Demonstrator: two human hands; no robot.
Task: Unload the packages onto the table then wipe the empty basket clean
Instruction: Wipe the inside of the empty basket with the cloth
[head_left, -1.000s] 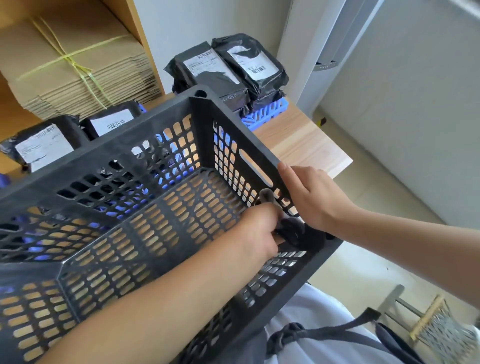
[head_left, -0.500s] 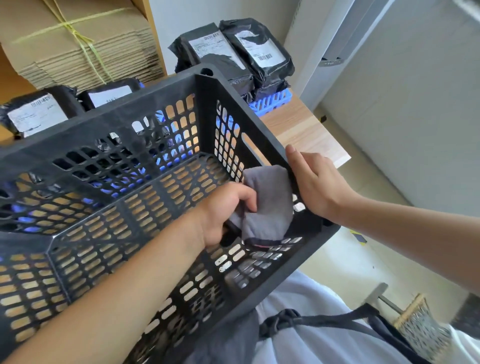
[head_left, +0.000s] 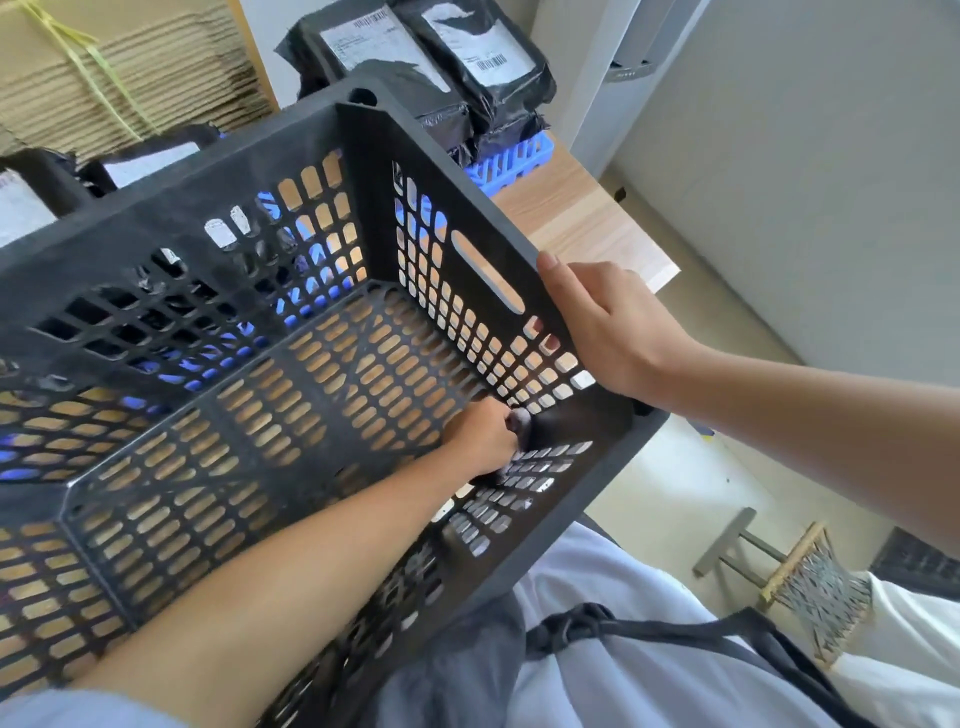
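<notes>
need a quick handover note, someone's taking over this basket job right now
Left hand: inside the black perforated plastic basket, gripping a dark grey cloth pushed into the near right corner.
Right hand: gripping the basket's right rim, holding it tilted.
Black plastic-wrapped packages: out, stacked behind the basket on the light wooden table.
Done: unloading, basket empty.
Left: wiping, in progress at that corner.

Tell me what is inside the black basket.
Inside the basket only the left hand gripping a dark cloth in the corner; no packages. Most of the cloth is hidden by the hand.
</notes>
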